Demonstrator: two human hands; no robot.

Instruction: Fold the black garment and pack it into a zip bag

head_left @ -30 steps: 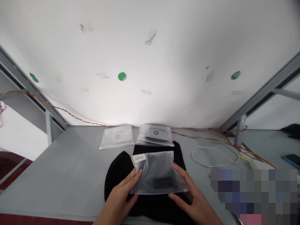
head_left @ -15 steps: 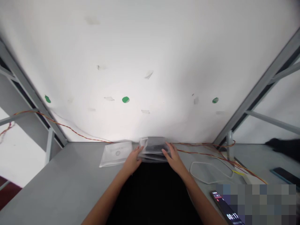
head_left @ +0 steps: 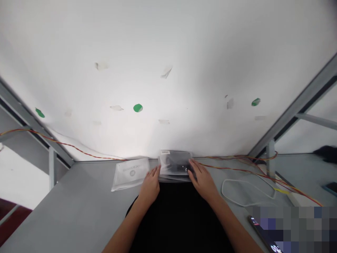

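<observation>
A clear plastic packet [head_left: 175, 165], dark inside with a small white label at its top left corner, lies on a small stack of similar packets against the wall. My left hand [head_left: 151, 186] presses along the stack's left edge, fingers together. On the other side, my right hand [head_left: 204, 180] grips the right edge, its thumb near the top packet's surface and its fingers along the side. The stack is held between both hands. Just left of my left hand lies a white printed pouch [head_left: 131, 177] with a round emblem, flat on the grey tabletop [head_left: 79, 203].
Red and yellow wires [head_left: 229, 168] run along the back edge. A white cable loop [head_left: 234, 203] lies at right, near a phone [head_left: 260, 232] with a lit screen. Metal frame posts [head_left: 271, 158] stand at both sides. Green stickers [head_left: 138, 108] dot the white wall.
The top packet has turned flatter and squarer on the stack, and its label now shows. My left fingers have shifted from over its corner to the side edge. The view has moved slightly.
</observation>
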